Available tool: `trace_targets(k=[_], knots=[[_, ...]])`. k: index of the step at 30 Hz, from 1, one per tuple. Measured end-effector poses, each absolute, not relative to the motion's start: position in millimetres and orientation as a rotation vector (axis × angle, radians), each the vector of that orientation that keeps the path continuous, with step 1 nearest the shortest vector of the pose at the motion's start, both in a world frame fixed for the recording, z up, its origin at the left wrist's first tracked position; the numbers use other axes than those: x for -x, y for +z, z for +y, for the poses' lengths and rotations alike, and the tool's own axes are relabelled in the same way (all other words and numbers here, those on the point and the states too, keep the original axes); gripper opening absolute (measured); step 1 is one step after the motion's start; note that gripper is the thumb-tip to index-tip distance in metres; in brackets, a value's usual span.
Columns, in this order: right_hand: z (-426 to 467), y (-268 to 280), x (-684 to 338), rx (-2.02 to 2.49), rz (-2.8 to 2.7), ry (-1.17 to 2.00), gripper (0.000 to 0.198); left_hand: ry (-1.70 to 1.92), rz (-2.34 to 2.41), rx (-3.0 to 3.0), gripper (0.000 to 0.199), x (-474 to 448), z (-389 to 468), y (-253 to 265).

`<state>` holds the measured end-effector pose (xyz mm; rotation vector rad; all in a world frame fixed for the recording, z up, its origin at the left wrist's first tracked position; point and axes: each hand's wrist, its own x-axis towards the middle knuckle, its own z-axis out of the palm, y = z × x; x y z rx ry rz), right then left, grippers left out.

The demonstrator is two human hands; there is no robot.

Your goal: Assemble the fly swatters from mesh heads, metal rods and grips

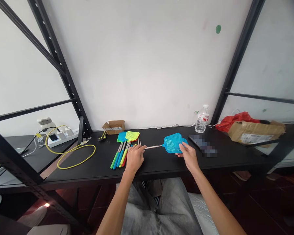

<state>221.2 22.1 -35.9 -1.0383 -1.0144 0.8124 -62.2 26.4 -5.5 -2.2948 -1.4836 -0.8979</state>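
Blue swatter: the blue perforated plastic swatter [171, 143] with a thin pale shaft is between both hands, over the black tabletop [161, 167]; its grip end is hidden by the left hand, and whether the blue edge behind its head belongs to a second one is hard to tell.
Swatter pile: green-, blue-, yellow- and red-handled plastic swatters [123, 156], to the left, partly covered.
Dark slab: a black flat object [195, 141] at right, largely pixelated.
Left hand [135, 157]: back upward, fingers closed on the shaft, some fingertips unseen.
Right hand [189, 156]: thumb above, fingers beneath, pinching the head's right side.
Forearms: reaching from the near edge, cut off there.
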Motion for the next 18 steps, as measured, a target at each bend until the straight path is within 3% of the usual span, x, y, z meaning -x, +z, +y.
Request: trace_targets(k=[18], knots=[[21.9, -34.5, -221.5, 1.041, -1.034, 0.829, 0.067, -0.891, -1.456, 2.305, 0.032, 64.4, 30.7, -9.2]])
